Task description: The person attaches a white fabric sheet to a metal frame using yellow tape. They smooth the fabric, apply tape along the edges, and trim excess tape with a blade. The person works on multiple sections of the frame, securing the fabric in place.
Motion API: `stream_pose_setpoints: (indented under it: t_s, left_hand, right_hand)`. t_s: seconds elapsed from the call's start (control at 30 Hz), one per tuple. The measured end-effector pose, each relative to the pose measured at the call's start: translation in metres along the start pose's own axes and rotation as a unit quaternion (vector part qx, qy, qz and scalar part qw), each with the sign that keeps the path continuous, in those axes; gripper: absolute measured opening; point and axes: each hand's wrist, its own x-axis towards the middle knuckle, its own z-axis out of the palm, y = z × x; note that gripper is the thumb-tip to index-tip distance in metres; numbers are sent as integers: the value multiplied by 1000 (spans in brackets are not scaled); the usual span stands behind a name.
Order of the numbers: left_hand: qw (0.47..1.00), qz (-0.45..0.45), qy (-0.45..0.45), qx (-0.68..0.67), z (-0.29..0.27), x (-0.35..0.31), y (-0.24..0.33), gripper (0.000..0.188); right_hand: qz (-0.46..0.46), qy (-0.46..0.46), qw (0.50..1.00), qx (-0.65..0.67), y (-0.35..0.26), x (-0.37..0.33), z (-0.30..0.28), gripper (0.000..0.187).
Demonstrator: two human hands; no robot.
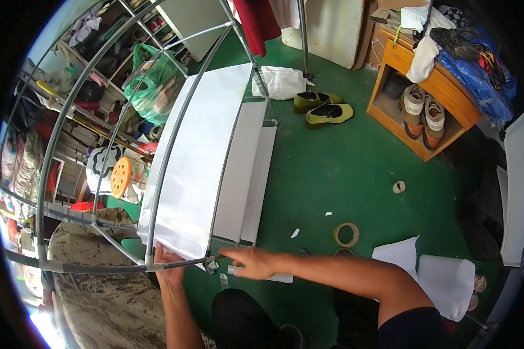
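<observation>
A rack of grey metal tubes (165,166) stands on its side at the left, with smooth white sheets (204,134) spanning it in layers. My left hand (170,269) is at the near end of the top sheet, behind a grey tube. Its fingers are mostly hidden by the tube and the sheet's edge, so their grip does not show. My right hand (252,263) reaches in from the right, fingers stretched toward the near corner of the rack. Nothing shows in it. Below the corner, a small crumpled silvery scrap (212,266) hangs close to both hands.
A tape roll (346,235) and a smaller white roll (398,187) lie on the green floor. White rolled sheeting (446,285) is at the lower right. Yellow-green shoes (329,114) and a wooden cabinet (384,113) stand beyond. Crowded shelves and a green bag (151,87) line the left.
</observation>
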Motion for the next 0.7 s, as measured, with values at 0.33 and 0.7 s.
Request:
stream_pose_setpoints:
  t_s: [0.33, 0.7]
  left_hand:
    - [994, 35, 97, 34, 47, -36, -28, 30]
    - [992, 55, 37, 107, 54, -18, -15, 44]
  right_hand:
    - [50, 316, 863, 391, -59, 87, -146, 46]
    - [49, 302, 886, 348, -55, 98, -143, 19]
